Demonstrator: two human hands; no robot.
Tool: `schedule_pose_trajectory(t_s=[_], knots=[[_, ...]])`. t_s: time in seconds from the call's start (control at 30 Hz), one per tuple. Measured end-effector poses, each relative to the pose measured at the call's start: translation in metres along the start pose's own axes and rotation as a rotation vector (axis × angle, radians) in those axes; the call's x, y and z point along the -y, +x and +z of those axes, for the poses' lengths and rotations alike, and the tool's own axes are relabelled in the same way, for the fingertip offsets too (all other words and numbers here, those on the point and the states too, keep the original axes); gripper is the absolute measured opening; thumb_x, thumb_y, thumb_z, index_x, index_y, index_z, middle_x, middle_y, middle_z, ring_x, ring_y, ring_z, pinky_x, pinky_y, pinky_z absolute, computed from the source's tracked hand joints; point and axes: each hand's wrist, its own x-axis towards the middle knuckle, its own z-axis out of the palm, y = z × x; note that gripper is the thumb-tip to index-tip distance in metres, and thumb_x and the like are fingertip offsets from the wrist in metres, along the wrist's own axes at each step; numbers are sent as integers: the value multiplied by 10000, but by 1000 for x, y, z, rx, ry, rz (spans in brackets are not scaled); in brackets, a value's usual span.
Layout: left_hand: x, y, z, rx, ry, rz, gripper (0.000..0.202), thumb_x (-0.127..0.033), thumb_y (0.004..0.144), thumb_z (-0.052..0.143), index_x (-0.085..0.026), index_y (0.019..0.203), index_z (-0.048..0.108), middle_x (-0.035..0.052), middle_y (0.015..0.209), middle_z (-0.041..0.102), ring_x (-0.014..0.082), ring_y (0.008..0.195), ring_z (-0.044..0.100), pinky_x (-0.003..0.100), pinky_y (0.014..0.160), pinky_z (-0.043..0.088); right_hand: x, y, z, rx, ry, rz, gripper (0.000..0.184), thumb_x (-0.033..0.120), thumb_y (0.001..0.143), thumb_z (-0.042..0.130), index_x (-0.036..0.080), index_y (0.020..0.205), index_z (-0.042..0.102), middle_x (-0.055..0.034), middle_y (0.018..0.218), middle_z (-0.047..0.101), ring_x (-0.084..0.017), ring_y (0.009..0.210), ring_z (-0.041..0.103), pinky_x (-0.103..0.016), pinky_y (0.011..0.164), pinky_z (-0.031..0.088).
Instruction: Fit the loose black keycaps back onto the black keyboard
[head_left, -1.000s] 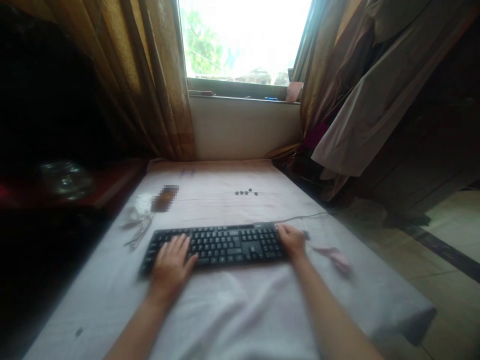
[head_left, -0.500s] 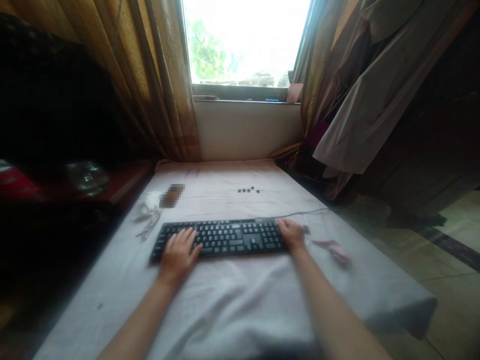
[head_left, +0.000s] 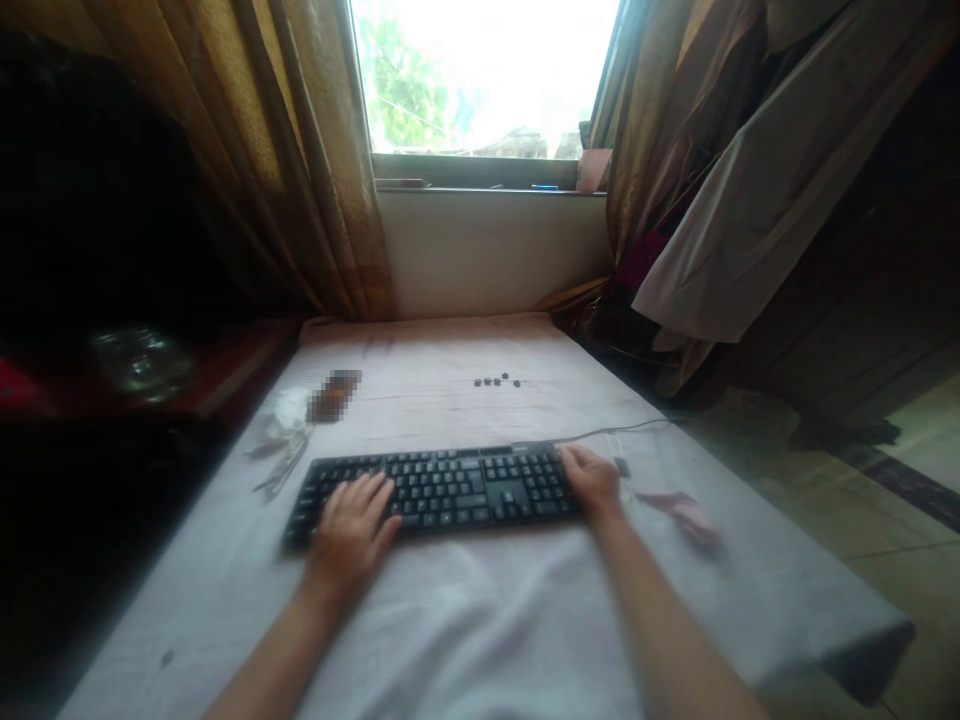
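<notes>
A black keyboard [head_left: 450, 485] lies across a table covered in a pale cloth [head_left: 465, 620]. My left hand [head_left: 349, 525] rests flat on the keyboard's left end, fingers stretched over the keys. At the right end, my right hand [head_left: 592, 480] curls around the keyboard's edge. The keyboard's cable [head_left: 615, 430] runs off to the right. Several small dark keycaps [head_left: 495, 381] lie in a row on the cloth beyond the keyboard.
A crumpled white tissue and thin tools [head_left: 281, 430] lie left of the keyboard beside a small brown item [head_left: 335, 394]. A pink object [head_left: 686, 510] lies to the right. A glass jar [head_left: 142, 360] stands on a dark side surface. Curtains flank the window [head_left: 480, 80].
The view shifted slightly between frames. Both hands stay on the keyboard's ends, and the keyboard looks a little nearer than half a second ago.
</notes>
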Motion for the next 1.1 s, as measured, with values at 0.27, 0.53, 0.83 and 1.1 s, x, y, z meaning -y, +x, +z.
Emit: schedule_pose_trajectory(t_s=[0.27,0.53,0.83,1.1], knots=[[-22,18,2,8,-47,182,408,-379,944,483,-192,1283,611,101,1311,636,277,1214,576,487,1088,357,3,-2,-6,44,48,16,402,488,794,486,224,886,775,-76,915,781,-272,878,718,-359,787,535],[-59,51,15,22,-82,229,416,-379,925,525,-197,1291,600,75,1343,616,268,1224,562,450,1059,394,3,-3,-5,37,82,38,379,483,800,507,221,872,772,-73,899,779,-261,870,719,-358,799,545],[-56,51,16,25,-35,283,472,-389,914,539,-170,1331,558,71,1376,589,270,1251,531,451,1057,381,10,-3,-9,62,87,69,363,484,788,535,215,863,767,-81,896,778,-267,864,717,-373,814,552],[-56,53,13,39,-80,255,488,-386,908,538,-175,1348,546,76,1382,584,261,1259,523,430,1074,372,40,46,-11,1,-81,-129,339,399,815,513,192,914,763,-91,953,769,-249,893,708,-359,838,545]])
